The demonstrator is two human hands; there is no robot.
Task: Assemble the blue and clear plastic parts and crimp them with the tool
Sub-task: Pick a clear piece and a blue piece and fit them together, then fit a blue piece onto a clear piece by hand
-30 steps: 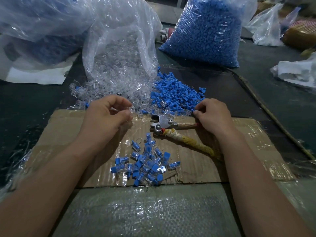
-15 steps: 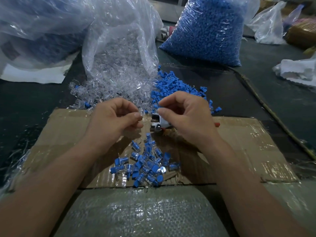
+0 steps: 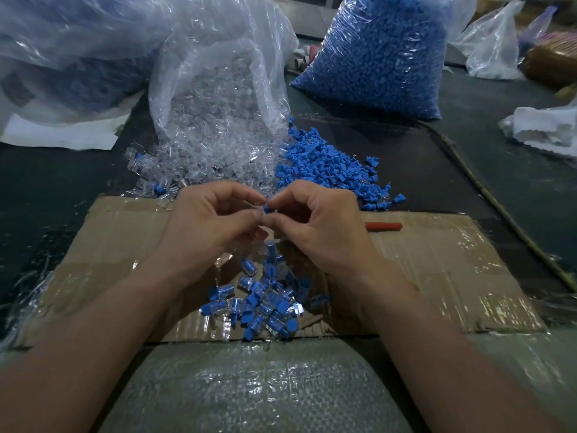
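Head | left hand (image 3: 212, 226) pinches one clear part (image 3: 260, 214) | right hand (image 3: 321, 226), 3 o'clock, pinches one blue plastic part (image 3: 268, 209)

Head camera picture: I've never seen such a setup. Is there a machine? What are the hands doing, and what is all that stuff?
No machine: a person works bare-handed, and the one camera sits on their head, looking down at the hands. The left hand and right hand meet at the fingertips, pinching a small clear part and a blue part together. Below them, on a sheet of cardboard, lies a pile of joined pieces. Behind are loose blue parts, a bag of clear parts spilling open and a bag of blue parts. The red handle behind the right hand probably belongs to the crimping tool; the rest is hidden.
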